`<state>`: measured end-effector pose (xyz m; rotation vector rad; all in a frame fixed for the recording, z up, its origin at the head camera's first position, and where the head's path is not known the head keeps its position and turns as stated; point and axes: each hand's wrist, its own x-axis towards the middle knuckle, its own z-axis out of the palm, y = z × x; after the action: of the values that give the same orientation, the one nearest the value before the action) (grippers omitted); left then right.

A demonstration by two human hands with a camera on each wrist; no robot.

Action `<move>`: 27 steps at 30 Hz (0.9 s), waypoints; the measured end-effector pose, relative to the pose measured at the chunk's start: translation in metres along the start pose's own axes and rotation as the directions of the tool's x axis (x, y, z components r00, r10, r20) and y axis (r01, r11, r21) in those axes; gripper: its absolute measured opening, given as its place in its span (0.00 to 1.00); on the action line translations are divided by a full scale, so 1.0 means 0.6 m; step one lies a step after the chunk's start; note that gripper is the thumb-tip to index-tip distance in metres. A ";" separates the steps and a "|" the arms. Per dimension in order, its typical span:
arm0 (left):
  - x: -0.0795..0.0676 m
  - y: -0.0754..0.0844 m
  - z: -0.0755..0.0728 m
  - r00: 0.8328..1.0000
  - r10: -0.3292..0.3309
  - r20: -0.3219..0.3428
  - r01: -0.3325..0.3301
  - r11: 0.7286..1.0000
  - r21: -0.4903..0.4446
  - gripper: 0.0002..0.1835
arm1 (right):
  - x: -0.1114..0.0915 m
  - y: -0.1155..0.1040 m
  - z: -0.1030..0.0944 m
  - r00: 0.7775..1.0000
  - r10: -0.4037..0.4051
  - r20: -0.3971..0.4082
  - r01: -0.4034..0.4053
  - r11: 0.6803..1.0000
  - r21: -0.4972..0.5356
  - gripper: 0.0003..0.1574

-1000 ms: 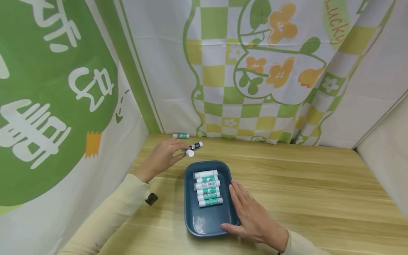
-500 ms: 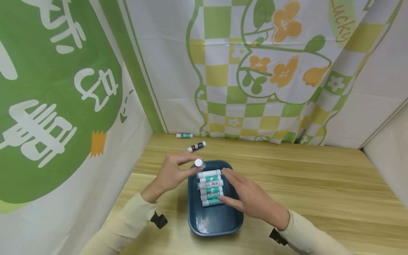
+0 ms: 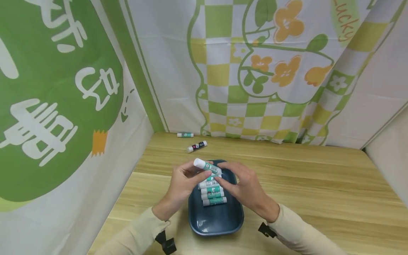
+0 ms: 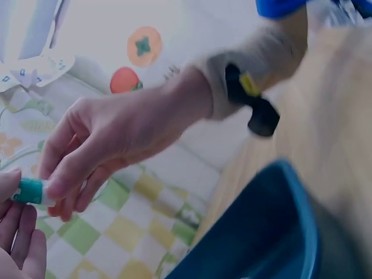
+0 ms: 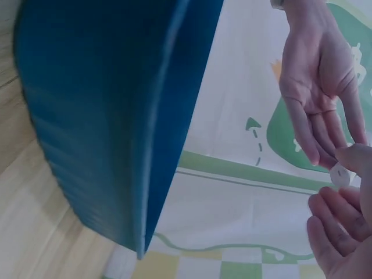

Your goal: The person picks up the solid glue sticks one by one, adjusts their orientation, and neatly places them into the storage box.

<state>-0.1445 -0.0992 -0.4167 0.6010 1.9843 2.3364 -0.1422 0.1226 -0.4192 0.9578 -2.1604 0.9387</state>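
Note:
Above the blue tray (image 3: 216, 221), my left hand (image 3: 181, 186) holds a white and teal glue stick (image 3: 206, 166) between thumb and fingers, its white cap tilted up to the left. My right hand (image 3: 247, 182) pinches the stick's other end with thumb and fingertips. In the left wrist view, the teal band of the glue stick (image 4: 29, 190) shows between both hands. Only a white round end (image 5: 341, 174) of it appears in the right wrist view. Several more glue sticks (image 3: 213, 193) lie side by side in the tray, the upper ones partly covered by my hands.
On the table (image 3: 302, 191) behind the tray lies a dark-labelled glue stick (image 3: 197, 146). A teal one (image 3: 185, 135) lies farther back, by the hanging cloth (image 3: 248, 118). A printed green and white cloth (image 3: 60, 106) stands along the left side.
My left hand has carried the glue stick from the back of the table to over the tray. The right hand has left the tray's right rim and come to the stick's end.

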 end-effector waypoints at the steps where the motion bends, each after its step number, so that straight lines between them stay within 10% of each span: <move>1: -0.002 0.001 0.004 1.000 -0.018 -0.016 0.018 0.999 -0.028 0.18 | 0.002 -0.002 -0.001 1.000 -0.004 -0.010 0.004 1.000 0.007 0.26; 10: -0.012 -0.002 0.019 0.986 -0.128 -0.105 0.112 0.983 -0.144 0.14 | 0.011 -0.013 -0.006 0.999 -0.044 -0.033 0.044 0.999 0.009 0.19; 19: -0.009 -0.007 -0.022 0.999 0.013 0.046 -0.022 0.981 0.192 0.18 | 0.008 -0.006 -0.014 0.996 -0.083 0.044 0.084 0.996 -0.014 0.16; 23: 0.003 0.000 -0.053 0.958 0.177 0.227 -0.264 0.854 0.448 0.19 | 0.006 -0.003 -0.021 0.989 -0.095 0.110 0.099 0.995 -0.032 0.16; 27: 0.014 0.009 -0.068 0.846 0.304 0.438 -0.523 0.631 0.573 0.18 | 0.002 -0.001 -0.027 0.980 -0.110 0.165 0.120 0.991 -0.052 0.16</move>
<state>-0.1633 -0.1368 -0.4142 1.5043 2.7273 1.4130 -0.1389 0.1344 -0.4089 1.1502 -2.2263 0.7572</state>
